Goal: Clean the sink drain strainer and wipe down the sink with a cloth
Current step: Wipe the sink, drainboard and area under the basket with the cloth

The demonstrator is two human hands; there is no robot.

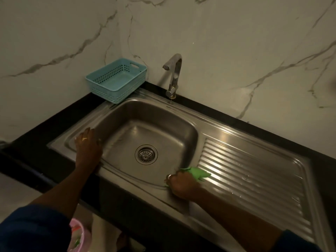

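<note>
A stainless steel sink (156,113) is set in a black counter. The round drain strainer (146,154) sits in place in the bottom of the basin. My right hand (181,185) grips a green cloth (199,173) and presses it on the sink's front right rim, at the corner where the basin meets the ribbed drainboard (254,171). My left hand (88,142) rests flat on the sink's left rim with its fingers spread; it holds nothing.
A light blue plastic basket (117,79) stands at the back left corner of the sink. A steel tap (173,77) rises behind the basin against the marble wall. A pink bin (79,237) stands on the floor below the counter's front edge.
</note>
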